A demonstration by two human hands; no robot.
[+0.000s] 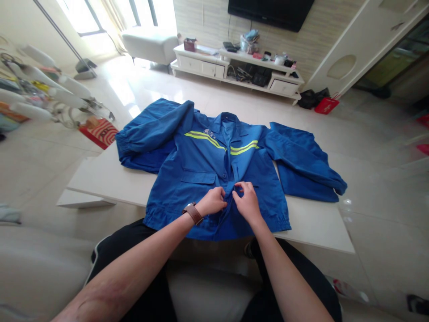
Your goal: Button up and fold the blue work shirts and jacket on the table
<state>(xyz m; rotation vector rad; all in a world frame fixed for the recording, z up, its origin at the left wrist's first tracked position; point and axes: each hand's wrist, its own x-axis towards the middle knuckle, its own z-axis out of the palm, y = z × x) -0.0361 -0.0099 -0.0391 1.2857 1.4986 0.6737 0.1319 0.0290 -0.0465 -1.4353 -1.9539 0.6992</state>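
The left hand (215, 201) pinched the front edge of a blue jacket (197, 156); the right hand (248, 200) curled thumb and fingers beside it, though whether they gripped cloth I could not tell. The softly creased jacket lay on a smooth, pale worktop (315, 221), its hem puckered, straight yellow stripes (243, 148) crossing its chest.

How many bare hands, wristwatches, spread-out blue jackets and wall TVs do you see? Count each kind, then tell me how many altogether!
Bare hands: 2, the left hand and the right hand
Wristwatches: 1, the brown-strapped watch
Spread-out blue jackets: 1, the jacket
Wall TVs: 1, the black TV
Total: 5
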